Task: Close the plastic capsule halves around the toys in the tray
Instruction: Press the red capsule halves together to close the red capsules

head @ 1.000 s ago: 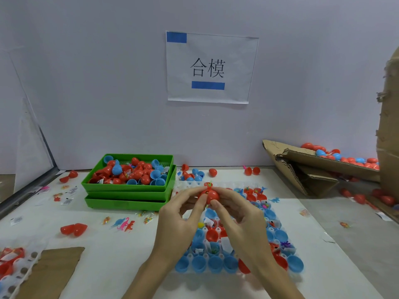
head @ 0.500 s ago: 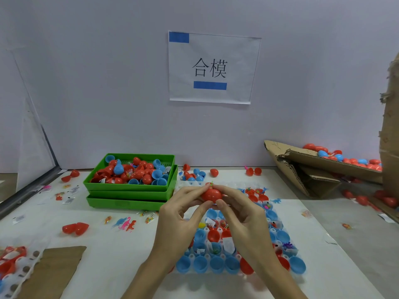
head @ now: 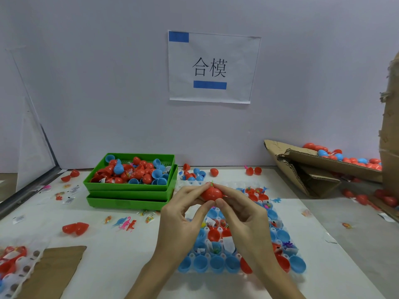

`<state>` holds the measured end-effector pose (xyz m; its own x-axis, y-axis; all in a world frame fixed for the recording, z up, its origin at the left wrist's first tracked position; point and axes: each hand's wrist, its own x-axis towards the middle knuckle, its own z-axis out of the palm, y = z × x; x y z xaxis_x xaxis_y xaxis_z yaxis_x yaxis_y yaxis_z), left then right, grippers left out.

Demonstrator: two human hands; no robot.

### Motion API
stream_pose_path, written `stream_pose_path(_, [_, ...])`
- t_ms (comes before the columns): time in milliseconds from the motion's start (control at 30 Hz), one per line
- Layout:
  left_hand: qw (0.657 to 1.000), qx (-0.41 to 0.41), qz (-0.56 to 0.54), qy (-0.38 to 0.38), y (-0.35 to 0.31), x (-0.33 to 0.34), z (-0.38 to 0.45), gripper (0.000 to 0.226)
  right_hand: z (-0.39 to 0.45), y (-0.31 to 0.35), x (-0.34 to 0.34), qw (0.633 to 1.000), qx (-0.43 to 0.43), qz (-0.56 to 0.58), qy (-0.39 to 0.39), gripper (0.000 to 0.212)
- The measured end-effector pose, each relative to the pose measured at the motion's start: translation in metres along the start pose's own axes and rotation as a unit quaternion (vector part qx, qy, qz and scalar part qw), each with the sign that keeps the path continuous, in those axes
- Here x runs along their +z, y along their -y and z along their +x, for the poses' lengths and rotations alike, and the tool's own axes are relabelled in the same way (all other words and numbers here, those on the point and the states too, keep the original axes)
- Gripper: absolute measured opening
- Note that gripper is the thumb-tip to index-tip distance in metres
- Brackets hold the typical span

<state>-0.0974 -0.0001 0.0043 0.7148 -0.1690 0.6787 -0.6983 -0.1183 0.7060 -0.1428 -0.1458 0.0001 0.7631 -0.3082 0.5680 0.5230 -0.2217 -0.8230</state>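
Both hands pinch one round red plastic capsule (head: 212,193) between them: the left hand (head: 182,214) and right hand (head: 245,216) each clamp it with thumb and fingertips, raised above the clear plastic tray (head: 233,275) of blue and red capsule halves beneath the wrists.

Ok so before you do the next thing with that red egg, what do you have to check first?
1. Both hands hold the red capsule: left hand and right hand pinch it. Ok.
2. Halves fully snapped: cannot tell.
3. Nothing sticking out: a green bit pokes from the top. Not ok.
4. Capsule clear above the tray: ok.
5. More open halves waiting in the tray: ok.
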Motion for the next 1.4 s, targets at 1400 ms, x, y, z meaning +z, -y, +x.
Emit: stream_pose_path(1400, [0.987,0.109,0.112,0.039,0.001,0.001,-0.002,0.055,0.001,0.020,0.004,0.965,0.189,0.167,0.067,0.024])
